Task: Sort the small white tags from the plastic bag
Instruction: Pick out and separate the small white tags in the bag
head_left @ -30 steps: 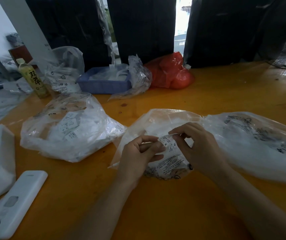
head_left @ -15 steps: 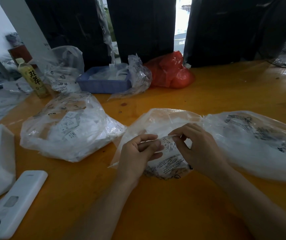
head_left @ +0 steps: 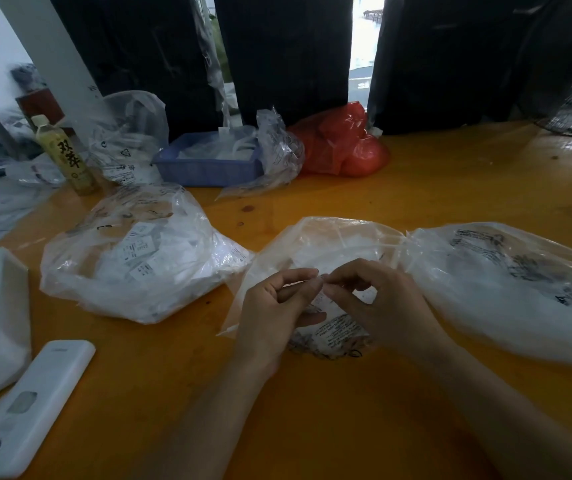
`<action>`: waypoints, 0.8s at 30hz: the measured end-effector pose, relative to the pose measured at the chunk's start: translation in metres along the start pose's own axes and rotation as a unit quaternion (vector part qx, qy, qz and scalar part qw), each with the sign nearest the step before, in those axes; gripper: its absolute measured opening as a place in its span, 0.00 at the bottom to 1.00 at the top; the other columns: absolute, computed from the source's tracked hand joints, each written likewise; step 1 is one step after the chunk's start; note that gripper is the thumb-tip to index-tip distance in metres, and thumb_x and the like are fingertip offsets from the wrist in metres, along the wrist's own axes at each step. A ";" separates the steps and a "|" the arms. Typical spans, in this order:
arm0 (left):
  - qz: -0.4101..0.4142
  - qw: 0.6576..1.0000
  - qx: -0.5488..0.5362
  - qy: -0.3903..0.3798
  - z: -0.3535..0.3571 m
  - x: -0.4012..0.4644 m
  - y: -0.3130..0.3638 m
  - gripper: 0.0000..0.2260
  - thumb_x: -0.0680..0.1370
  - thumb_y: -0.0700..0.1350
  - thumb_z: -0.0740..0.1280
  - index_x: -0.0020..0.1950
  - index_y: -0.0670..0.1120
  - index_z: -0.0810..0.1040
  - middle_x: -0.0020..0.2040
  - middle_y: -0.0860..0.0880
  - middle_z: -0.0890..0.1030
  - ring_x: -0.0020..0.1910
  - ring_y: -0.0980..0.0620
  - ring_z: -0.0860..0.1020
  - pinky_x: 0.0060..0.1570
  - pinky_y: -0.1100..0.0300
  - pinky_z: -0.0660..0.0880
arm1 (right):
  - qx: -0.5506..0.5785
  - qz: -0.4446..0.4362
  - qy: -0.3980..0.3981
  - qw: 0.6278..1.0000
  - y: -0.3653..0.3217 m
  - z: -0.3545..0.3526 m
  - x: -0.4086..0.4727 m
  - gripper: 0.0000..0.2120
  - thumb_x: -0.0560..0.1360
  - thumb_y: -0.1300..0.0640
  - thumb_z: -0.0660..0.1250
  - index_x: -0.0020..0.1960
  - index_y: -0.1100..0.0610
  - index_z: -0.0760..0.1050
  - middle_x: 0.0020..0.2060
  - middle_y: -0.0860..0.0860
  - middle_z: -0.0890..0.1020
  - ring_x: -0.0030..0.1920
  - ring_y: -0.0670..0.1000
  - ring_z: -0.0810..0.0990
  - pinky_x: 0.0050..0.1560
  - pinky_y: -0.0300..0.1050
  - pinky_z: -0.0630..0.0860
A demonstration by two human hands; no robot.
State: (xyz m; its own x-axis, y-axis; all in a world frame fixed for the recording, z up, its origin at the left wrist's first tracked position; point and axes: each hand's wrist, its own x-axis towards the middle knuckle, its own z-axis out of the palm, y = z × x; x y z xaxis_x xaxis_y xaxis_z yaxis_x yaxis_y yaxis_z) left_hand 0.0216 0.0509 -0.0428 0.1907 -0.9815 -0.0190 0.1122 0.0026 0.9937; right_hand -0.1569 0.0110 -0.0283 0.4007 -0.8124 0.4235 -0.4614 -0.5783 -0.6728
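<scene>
Your two hands meet in the lower middle of the frame, over a see-through plastic bag [head_left: 315, 244] that lies on the orange table [head_left: 450, 188]. Your left hand [head_left: 274, 313] has its fingers curled, and its thumb and first finger pinch a small white tag [head_left: 322, 292]. Your right hand [head_left: 381, 306] is curled too, and its fingertips pinch the same tag from the other side — the two hands touch right there. The tag is mostly hidden between your fingers, so only a little white bit shows. Just below it, inside the bag, you can see more white paper with tiny black print.

To the right of your hands lies a second clear bag [head_left: 519, 292], long and flat, touching the first one. To the left, in the middle left of the frame, sits a puffy bag full of white tags [head_left: 132, 258] — it is near your left hand but apart from it.

In the lower left corner lies a white remote-like box [head_left: 31, 410]. In the upper left stands a yellow drink bottle [head_left: 66, 157]. Beside it, further back, you can see a blue tray [head_left: 208, 164] and a red bag [head_left: 343, 143].
</scene>
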 end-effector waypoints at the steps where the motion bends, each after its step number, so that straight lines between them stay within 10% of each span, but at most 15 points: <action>1: 0.001 1.000 -0.002 -0.002 0.000 0.000 0.000 0.09 0.73 0.54 0.77 0.53 0.58 0.88 0.50 0.49 0.90 0.41 0.47 0.88 0.42 0.58 0.85 | 0.004 0.002 0.003 1.000 0.000 0.001 0.000 0.06 0.78 0.55 0.72 0.54 0.50 0.82 0.44 0.37 0.82 0.49 0.38 0.80 0.49 0.27 0.74; 10: 0.159 0.975 0.143 0.054 -0.005 0.001 0.004 0.13 0.78 0.40 0.76 0.57 0.57 0.84 0.50 0.54 0.88 0.41 0.57 0.85 0.40 0.62 0.82 | 0.059 0.065 0.132 0.987 -0.002 -0.010 0.002 0.10 0.77 0.57 0.73 0.55 0.48 0.77 0.42 0.40 0.82 0.47 0.38 0.80 0.47 0.26 0.73; 15: 0.426 0.782 0.360 0.279 -0.057 0.014 0.040 0.07 0.80 0.31 0.70 0.54 0.39 0.84 0.61 0.42 0.83 0.55 0.57 0.80 0.50 0.74 0.76 | -0.133 0.090 0.221 0.962 0.023 -0.052 0.013 0.03 0.80 0.55 0.68 0.53 0.51 0.77 0.39 0.42 0.79 0.35 0.41 0.75 0.33 0.34 0.69; 19: 0.291 0.745 0.409 0.440 -0.120 0.021 0.058 0.10 0.81 0.33 0.64 0.56 0.40 0.84 0.60 0.39 0.82 0.56 0.46 0.80 0.54 0.62 0.76 | -0.418 0.243 0.089 0.871 0.089 -0.096 0.018 0.09 0.81 0.60 0.63 0.44 0.60 0.78 0.31 0.51 0.75 0.30 0.50 0.72 0.30 0.41 0.68; 24: 0.037 0.759 0.563 0.325 -0.144 0.033 0.047 0.15 0.84 0.35 0.60 0.67 0.42 0.82 0.67 0.37 0.81 0.69 0.35 0.74 0.69 0.43 0.67 | -0.479 0.323 -0.078 0.812 0.113 -0.106 0.010 0.05 0.77 0.57 0.66 0.49 0.53 0.82 0.52 0.56 0.84 0.49 0.59 0.82 0.48 0.49 0.79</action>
State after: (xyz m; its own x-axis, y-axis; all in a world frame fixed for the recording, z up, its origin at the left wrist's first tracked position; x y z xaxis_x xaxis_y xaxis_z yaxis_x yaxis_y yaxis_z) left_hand 0.1738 0.0464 -0.0130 0.6380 -0.6833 0.3550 -0.7568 -0.4713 0.4530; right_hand -0.2889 -0.0705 -0.0360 -0.1090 -0.9933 0.0380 -0.9898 0.1120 0.0885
